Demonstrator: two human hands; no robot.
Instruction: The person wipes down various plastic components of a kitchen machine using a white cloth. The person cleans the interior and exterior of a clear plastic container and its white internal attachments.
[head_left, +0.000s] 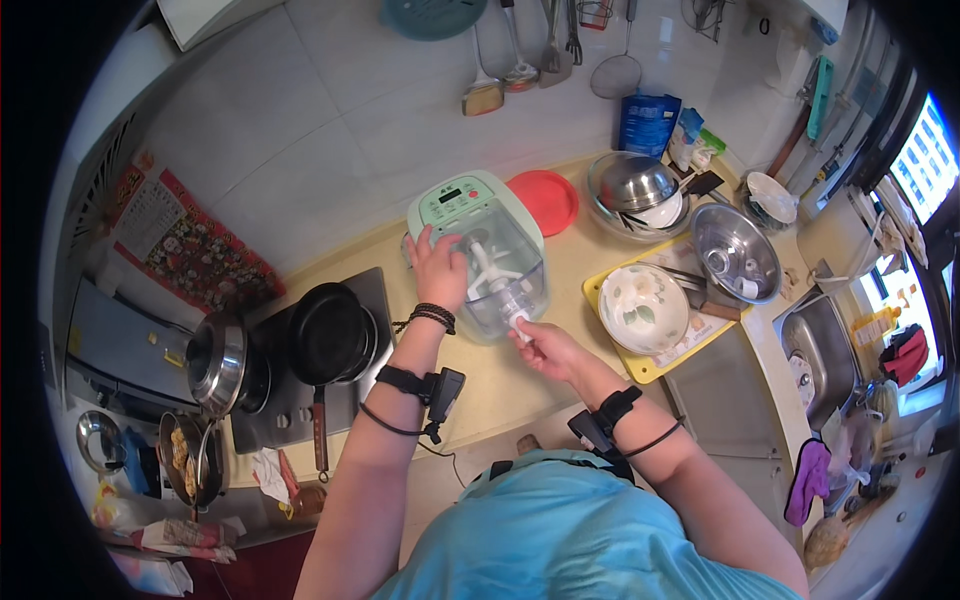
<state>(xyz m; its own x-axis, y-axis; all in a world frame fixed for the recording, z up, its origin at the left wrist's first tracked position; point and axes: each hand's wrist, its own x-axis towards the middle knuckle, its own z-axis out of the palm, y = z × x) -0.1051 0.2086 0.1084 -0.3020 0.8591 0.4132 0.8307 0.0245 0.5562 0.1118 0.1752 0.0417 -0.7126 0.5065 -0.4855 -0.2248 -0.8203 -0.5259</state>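
Note:
A pale green kitchen machine (480, 195) with a control panel and a transparent basin stands on the counter. Inside the basin lies a white paddle-like part (487, 274) on a shaft, which reaches from the far side towards the near wall. My right hand (551, 349) grips the white end of a clear ribbed fitting (515, 304) at the near wall. At the machine's left edge is my left hand (437, 270), fingers spread and bent over the basin's rim; nothing is seen held in it.
Left of the machine, a black frying pan (326, 334) rests on the hob (251, 431). To the right are a red lid (547, 202), a floral bowl (643, 307) on a yellow-edged board (645, 373), a steel bowl (735, 251) and a sink (821, 367). Utensils hang above.

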